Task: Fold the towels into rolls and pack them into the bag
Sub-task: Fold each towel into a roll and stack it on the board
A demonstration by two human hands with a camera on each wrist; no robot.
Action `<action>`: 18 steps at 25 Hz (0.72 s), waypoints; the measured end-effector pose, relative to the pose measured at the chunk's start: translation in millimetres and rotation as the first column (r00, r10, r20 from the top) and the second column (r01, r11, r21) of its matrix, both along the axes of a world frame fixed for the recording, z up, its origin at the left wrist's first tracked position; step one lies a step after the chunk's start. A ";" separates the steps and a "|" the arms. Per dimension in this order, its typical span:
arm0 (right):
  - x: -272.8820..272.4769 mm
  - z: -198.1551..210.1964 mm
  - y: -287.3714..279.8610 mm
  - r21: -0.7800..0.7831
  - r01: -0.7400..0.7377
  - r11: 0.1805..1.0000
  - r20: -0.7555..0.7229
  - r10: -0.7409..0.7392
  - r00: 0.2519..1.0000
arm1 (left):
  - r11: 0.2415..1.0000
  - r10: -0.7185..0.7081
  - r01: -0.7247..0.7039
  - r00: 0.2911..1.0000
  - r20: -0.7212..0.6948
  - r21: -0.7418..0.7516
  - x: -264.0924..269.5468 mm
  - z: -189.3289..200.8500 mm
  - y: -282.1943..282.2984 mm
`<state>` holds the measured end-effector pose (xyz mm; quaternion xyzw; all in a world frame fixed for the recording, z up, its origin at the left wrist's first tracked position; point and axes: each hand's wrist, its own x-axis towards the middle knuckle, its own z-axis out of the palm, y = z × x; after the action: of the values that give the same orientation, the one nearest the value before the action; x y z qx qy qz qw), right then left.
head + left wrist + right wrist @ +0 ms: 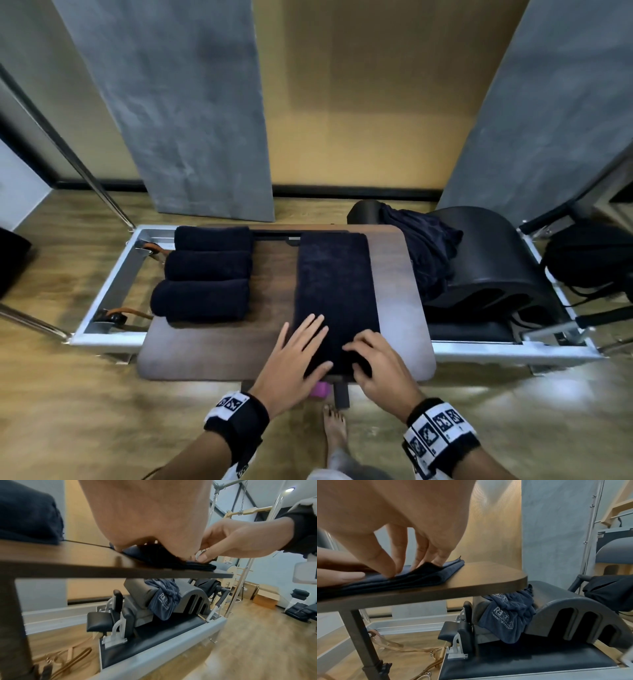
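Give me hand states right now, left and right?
Left hand: open, fingers straight, pressing flat on the near end of the folded towel.
Right hand: fingers curled, pinching the towel's near edge, lifting a corner.

A Pilates studio: reformer frame (pixel 113 274), arc barrel (pixel 573 609), rolled towels (pixel 205 270).

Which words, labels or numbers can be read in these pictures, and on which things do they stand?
"RE": white print on the dark blue cloth draped over the arched barrel; the rest of that line is hidden in folds.
Smaller white lines and the round emblem on that cloth: too blurred to read.
Wristbands: black-and-white marker patterns, no words.
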<state>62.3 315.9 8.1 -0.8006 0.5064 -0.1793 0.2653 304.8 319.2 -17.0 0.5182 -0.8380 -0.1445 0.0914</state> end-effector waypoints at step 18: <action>8.3 -3.8 32.0 -0.066 0.112 0.991 -0.055 -0.116 0.992 | 0.917 0.398 -0.344 0.778 -0.486 0.201 12.7 6.9 1.4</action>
<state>70.7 347.8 4.3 -0.7832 0.5532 -0.1862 0.2142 317.5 320.6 -10.1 0.6187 -0.6551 -0.2997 0.3135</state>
